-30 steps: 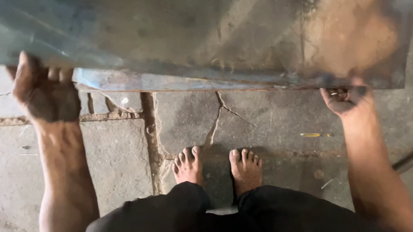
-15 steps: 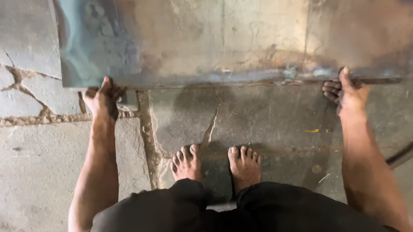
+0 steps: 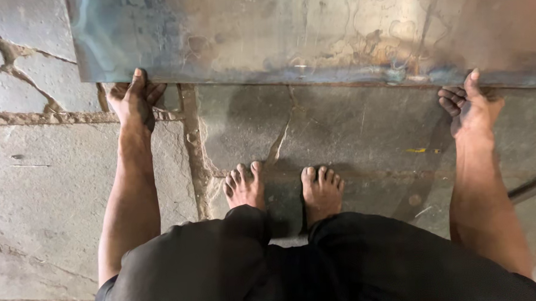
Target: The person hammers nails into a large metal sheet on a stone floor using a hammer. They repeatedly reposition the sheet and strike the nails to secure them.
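Steel sheet gripped by its near edge in two bare hands.

Closed round the edge near the sheet's left corner, the left hand (image 3: 136,97) had its thumb on top of the metal and its fingers curled underneath. Well apart from it, along the same edge, the right hand (image 3: 469,102) held likewise, thumb up against the rim and fingers hooked beneath. Between and beyond them the metal sheet (image 3: 311,33) stretched across the top of the view, broad and flat, stained with rust and bluish heat marks, its far side out of frame. Below it lay a cracked stone floor (image 3: 49,176), where two bare feet (image 3: 284,188) stood side by side between the arms, with black trousers (image 3: 319,267) nearest the camera.
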Demonstrator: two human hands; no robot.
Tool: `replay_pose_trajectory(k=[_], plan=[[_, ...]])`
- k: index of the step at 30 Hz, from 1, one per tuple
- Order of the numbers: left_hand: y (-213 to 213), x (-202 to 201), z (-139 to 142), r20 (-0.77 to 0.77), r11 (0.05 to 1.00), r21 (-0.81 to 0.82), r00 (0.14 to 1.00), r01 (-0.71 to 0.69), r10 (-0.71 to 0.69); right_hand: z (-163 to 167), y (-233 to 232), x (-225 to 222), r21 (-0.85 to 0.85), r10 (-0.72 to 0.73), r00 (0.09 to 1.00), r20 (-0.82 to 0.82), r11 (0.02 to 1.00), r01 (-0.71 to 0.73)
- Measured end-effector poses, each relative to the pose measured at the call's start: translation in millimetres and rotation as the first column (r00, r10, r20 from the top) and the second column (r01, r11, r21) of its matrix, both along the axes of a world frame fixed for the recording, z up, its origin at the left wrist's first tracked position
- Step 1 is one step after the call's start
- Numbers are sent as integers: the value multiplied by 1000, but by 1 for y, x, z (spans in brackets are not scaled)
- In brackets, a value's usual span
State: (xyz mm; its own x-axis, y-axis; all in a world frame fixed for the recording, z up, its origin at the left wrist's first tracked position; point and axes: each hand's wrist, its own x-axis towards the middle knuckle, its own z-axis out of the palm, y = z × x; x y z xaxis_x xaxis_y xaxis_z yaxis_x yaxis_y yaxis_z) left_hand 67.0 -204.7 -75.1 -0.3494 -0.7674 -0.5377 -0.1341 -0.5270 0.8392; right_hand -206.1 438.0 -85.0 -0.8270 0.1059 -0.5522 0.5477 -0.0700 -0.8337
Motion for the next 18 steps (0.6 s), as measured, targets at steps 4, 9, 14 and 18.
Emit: replay_pose_trajectory(k=[4, 9, 14, 18], plan=[[-1, -5, 6, -2, 999, 36, 1000, -11, 11, 6, -1, -1, 30, -1, 1000, -8, 1000, 1], [-11, -4, 8, 28, 991, 132, 999, 18, -22, -1, 4, -6, -42, 11, 996, 85, 999, -7], [-8, 4, 5, 13, 996, 82, 999, 44, -46, 1, 4, -5, -108, -10, 994, 105, 994, 21], [-2, 0, 6, -5, 997, 81, 1000, 7, -6, 9, -5, -3, -46, 21, 1000, 10, 999, -20]])
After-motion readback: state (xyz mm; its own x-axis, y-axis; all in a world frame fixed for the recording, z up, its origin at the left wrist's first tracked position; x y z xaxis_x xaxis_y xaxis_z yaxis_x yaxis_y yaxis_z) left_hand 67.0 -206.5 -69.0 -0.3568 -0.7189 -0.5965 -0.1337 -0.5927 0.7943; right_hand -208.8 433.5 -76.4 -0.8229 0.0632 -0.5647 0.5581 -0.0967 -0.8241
